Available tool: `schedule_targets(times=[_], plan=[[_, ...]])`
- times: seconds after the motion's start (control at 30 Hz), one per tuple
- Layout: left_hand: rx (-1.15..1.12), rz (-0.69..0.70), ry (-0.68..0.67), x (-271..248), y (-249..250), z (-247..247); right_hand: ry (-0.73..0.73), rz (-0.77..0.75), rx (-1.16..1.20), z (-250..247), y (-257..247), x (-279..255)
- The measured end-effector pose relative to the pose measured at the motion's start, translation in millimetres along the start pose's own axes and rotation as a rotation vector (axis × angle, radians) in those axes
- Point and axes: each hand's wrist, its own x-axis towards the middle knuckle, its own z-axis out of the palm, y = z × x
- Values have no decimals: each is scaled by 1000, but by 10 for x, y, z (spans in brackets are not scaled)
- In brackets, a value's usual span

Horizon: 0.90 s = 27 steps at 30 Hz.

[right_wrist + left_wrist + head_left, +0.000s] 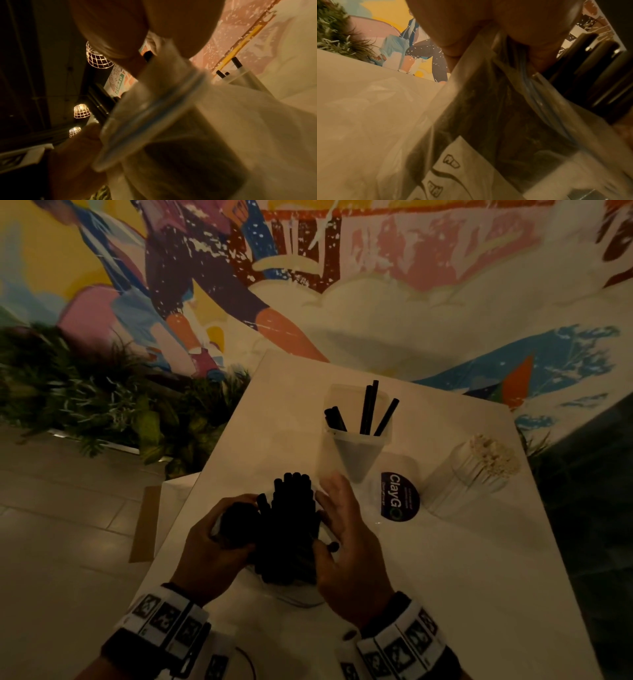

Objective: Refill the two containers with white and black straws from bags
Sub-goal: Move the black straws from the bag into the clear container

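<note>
A clear zip bag of black straws stands on the white table between my hands. My left hand grips its left side, and in the left wrist view the fingers pinch the bag's zip rim. On the right side my right hand holds the bag, thumb and fingers pinching the rim. Behind it stands a clear container holding a few black straws. Further right is a container packed with white straws.
A round dark ClayGo sticker lies between the two containers. Green plants and a painted wall run behind the table. Tiled floor and a brown board lie off the table's left edge.
</note>
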Motion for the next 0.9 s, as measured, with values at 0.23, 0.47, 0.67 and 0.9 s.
schedule_targets(times=[0.23,0.47,0.67,0.9], plan=[[-14,5,-11,18,-2,31,7,104,154,55,88,-15],[-21,-6,-12,5,-25,25,114,96,242,19,265,-31],[-12,-6,-10,15,23,46,94,24,178,121,326,-1],[10,-15,-3,-1,-14,16,304,72,271,77,232,216]])
